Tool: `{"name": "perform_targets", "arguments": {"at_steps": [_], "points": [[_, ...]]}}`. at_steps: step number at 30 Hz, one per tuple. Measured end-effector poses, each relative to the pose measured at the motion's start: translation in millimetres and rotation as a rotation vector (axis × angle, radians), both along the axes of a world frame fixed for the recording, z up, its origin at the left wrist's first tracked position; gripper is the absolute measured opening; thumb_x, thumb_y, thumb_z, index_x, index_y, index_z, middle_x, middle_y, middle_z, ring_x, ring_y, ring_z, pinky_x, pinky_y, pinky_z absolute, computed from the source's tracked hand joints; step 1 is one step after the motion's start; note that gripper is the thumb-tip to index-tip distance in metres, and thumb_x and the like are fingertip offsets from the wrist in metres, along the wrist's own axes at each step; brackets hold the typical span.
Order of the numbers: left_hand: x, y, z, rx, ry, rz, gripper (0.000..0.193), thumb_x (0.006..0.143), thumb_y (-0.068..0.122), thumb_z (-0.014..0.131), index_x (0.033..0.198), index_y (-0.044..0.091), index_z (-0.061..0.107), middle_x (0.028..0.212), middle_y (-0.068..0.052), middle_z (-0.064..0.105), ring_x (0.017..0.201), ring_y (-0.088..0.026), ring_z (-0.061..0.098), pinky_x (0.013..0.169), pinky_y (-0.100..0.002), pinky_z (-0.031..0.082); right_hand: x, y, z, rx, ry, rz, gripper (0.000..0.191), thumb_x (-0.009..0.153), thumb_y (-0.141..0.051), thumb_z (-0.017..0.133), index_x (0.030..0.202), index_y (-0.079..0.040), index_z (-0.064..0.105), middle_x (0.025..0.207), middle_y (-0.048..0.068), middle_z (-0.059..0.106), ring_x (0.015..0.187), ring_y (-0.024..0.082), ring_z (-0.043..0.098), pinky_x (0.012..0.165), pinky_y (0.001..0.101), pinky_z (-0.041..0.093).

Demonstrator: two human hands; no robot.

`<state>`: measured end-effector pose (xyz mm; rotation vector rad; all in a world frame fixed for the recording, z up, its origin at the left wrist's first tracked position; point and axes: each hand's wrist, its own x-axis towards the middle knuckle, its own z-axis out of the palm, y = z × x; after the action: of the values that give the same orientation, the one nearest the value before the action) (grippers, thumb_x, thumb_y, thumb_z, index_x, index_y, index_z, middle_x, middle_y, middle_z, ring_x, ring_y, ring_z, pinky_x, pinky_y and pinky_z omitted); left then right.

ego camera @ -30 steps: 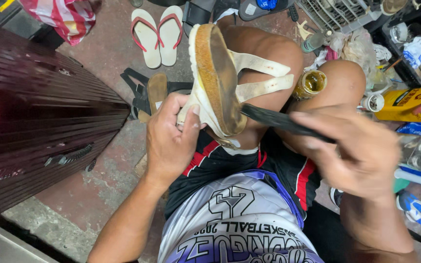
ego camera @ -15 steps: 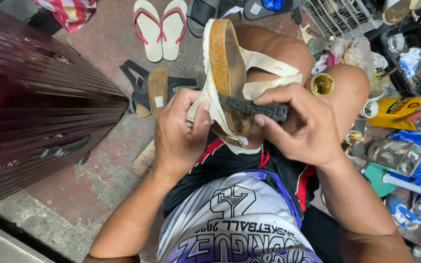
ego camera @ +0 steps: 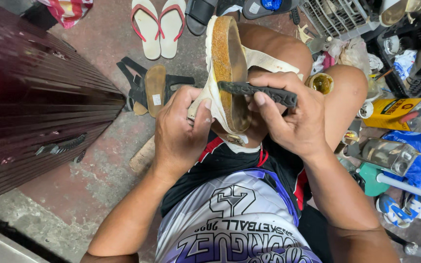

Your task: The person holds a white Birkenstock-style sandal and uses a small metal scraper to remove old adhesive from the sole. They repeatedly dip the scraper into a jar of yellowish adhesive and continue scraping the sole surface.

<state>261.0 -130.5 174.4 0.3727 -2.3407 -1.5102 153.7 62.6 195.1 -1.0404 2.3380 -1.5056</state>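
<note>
A cork-soled sandal with white straps stands on edge between my knees, sole side facing me. My left hand grips its near end and a white strap. My right hand holds a dark flat rasp-like tool lying across the sandal's sole, its tip at the cork's left edge. A small open jar of yellowish glue sits beside my right knee.
A dark red slatted panel fills the left. On the concrete floor lie a pair of white flip-flops, a black-strapped sandal and a wood block. Cans, a yellow container, a wire rack and clutter crowd the right.
My right hand has drawn the dark tool leftward from beside my knee onto the sandal's sole. My left hand keeps its grip on the sandal.
</note>
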Motion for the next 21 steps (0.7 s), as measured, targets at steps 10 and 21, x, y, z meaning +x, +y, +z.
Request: {"name": "perform_targets", "arguments": {"at_steps": [10, 21], "points": [[0, -2, 0, 0.066, -0.015, -0.004, 0.008, 0.102, 0.011, 0.061, 0.105, 0.003, 0.062, 0.084, -0.011, 0.068, 0.078, -0.027, 0.071, 0.072, -0.038, 0.054, 2, -5, 2, -0.012, -0.175, -0.017, 0.017, 0.108, -0.002, 0.063, 0.124, 0.004, 0.064, 0.098, 0.007, 0.072, 0.083, 0.008, 0.07, 0.077, 0.0223, 0.058], [1, -4, 1, 0.024, 0.074, -0.007, 0.007, 0.101, 0.007, 0.063, 0.105, 0.002, 0.059, 0.089, -0.014, 0.065, 0.083, -0.034, 0.068, 0.074, -0.042, 0.052, 0, -10, 11, -0.012, -0.043, 0.021, 0.017, 0.112, -0.002, 0.063, 0.128, 0.004, 0.063, 0.105, 0.01, 0.07, 0.093, 0.01, 0.071, 0.084, 0.021, 0.056]]}}
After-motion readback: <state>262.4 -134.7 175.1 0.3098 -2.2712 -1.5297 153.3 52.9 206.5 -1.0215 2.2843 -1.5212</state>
